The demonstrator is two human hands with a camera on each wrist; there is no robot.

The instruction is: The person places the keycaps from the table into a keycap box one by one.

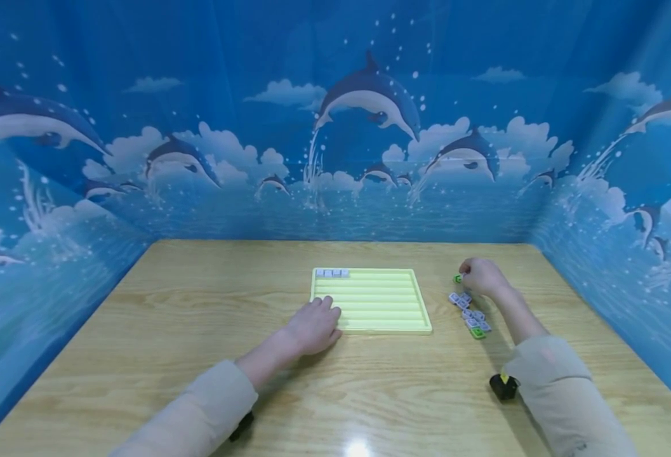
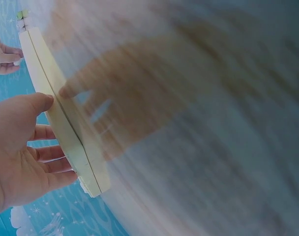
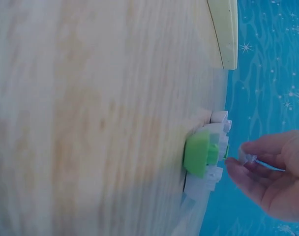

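Tray: pale yellow-green rectangular ridged tray (image 1: 381, 301), mid-table on the light wood-grain table (image 1: 198, 292). Four small whitish square pieces (image 1: 332, 273) sit side by side at the left end of its far row; any marks on their tops are too small to read.

Left hand (image 1: 312, 327): on the tray's near-left corner. Fingers fairly straight and a little spread, thumb on the near edge in the left wrist view. It covers that corner, so whatever lies under it can't be seen.

Right hand (image 1: 484, 277): right of the tray, fingertips narrowed, pinching a small whitish piece (image 3: 246, 156). Piece is mostly behind the fingers and washed out; can't tell its face. A small bright green piece (image 1: 457, 278) shows just beside the fingertips from the head view, partly hidden by the hand.

Nearer the person: loose cluster of whitish square pieces (image 1: 468, 313) with dark markings, illegible, some touching; exact count unclear. Bright green square piece (image 1: 477, 333) at its near end. Right wrist view has the cluster edge-on, pieces overlapping, with the tray cut off at the top.

Black block with a yellow mark (image 1: 503, 386) by the right sleeve, partly covered.
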